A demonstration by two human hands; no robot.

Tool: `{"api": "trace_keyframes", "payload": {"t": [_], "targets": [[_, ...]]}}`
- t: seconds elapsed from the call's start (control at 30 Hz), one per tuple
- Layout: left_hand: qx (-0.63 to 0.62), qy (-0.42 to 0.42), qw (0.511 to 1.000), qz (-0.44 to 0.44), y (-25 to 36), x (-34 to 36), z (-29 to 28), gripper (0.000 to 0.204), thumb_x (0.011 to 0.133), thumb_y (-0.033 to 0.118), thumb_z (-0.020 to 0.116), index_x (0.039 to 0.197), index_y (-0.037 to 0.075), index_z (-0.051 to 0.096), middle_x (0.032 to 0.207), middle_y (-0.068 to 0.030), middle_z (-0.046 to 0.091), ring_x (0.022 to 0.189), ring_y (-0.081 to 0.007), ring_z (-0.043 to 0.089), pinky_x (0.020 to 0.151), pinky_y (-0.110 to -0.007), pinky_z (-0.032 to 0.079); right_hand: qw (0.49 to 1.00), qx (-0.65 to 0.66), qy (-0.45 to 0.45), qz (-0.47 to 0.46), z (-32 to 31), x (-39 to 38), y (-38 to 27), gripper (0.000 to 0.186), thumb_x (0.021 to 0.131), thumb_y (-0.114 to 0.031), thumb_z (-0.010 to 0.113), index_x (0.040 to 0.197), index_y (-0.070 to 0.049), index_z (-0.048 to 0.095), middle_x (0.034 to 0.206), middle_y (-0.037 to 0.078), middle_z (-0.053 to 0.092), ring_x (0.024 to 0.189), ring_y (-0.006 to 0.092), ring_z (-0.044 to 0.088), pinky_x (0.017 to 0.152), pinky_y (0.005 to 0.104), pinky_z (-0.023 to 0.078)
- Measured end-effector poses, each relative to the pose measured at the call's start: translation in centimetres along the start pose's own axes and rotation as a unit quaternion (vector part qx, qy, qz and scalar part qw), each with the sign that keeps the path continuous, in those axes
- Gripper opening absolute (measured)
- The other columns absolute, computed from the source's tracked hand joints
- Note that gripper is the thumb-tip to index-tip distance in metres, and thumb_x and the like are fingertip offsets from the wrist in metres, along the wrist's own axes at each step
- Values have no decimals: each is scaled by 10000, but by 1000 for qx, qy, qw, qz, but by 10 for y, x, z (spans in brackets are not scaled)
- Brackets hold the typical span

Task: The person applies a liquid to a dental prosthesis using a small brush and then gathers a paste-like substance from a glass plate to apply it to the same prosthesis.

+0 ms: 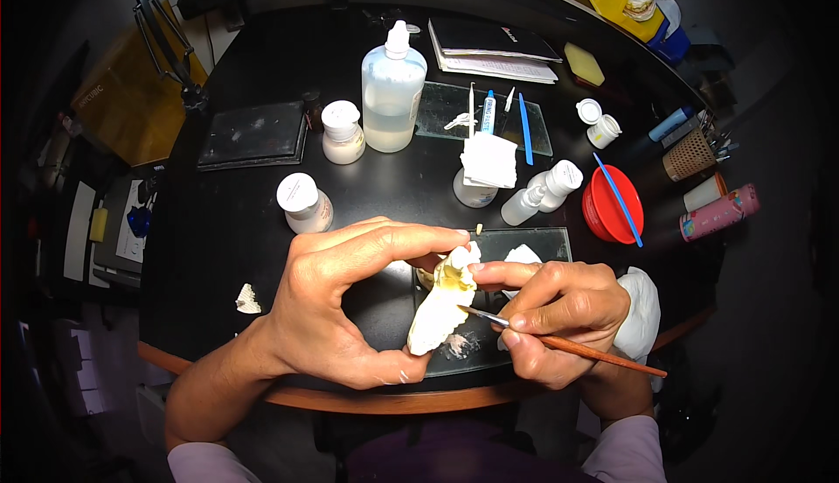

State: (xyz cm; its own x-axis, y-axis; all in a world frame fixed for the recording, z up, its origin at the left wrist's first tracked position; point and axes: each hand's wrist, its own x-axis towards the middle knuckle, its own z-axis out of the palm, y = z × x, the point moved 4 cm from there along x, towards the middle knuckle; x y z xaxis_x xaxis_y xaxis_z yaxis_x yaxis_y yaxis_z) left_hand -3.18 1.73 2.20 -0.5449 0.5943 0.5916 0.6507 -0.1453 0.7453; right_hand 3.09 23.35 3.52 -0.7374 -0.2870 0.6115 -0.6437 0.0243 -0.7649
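My left hand (328,286) is closed around a pale, cream dental plaster cast (435,319), thumb at its lower end and fingers at its upper end. In my right hand (564,317) a fine paintbrush (603,356) with a reddish-brown wooden handle is pinched like a pen. Its dark tip meets or nearly meets the right side of the cast. One right finger reaches to the cast's upper edge. Beneath both hands lies a glass slab (549,243) with a smear of pinkish-white powder (457,346). A small tooth-like piece (479,229) sits just beyond the cast.
Behind my hands stand white-capped jars (306,205), a large squeeze bottle (391,103) and a small clear bottle (522,207). A red mixing bowl (603,208) with a blue stick (619,199) across it is at right. Crumpled white tissue (640,308) lies by my right wrist; a plaster fragment (248,299) is at left.
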Motion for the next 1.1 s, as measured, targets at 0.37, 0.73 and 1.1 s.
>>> {"api": "trace_keyframes", "payload": {"t": [0.37,0.73,1.1], "targets": [[7,-4,1000,4,2,1,-1,766,619,172,912,1283,-112,657,1143,-250,751,994,-274,762,904,-366,615,1000,-1,-7,-9,2,3,-3,124,714,121,725,775,17,696,743,94,681,919,399,790,877,483,664],[14,-5,1000,13,3,1,-1,773,621,186,930,1281,-109,656,1142,-246,750,1001,-280,761,902,-368,615,1000,-6,-21,-9,2,4,-4,113,725,117,730,786,24,709,731,97,686,882,364,795,921,521,643],[26,-9,1000,12,3,1,-2,764,625,194,933,1273,-105,660,1141,-243,751,1001,-275,760,901,-365,611,1000,-8,-11,-19,2,2,-3,100,736,102,735,798,25,722,731,94,687,904,386,793,895,485,655]]}}
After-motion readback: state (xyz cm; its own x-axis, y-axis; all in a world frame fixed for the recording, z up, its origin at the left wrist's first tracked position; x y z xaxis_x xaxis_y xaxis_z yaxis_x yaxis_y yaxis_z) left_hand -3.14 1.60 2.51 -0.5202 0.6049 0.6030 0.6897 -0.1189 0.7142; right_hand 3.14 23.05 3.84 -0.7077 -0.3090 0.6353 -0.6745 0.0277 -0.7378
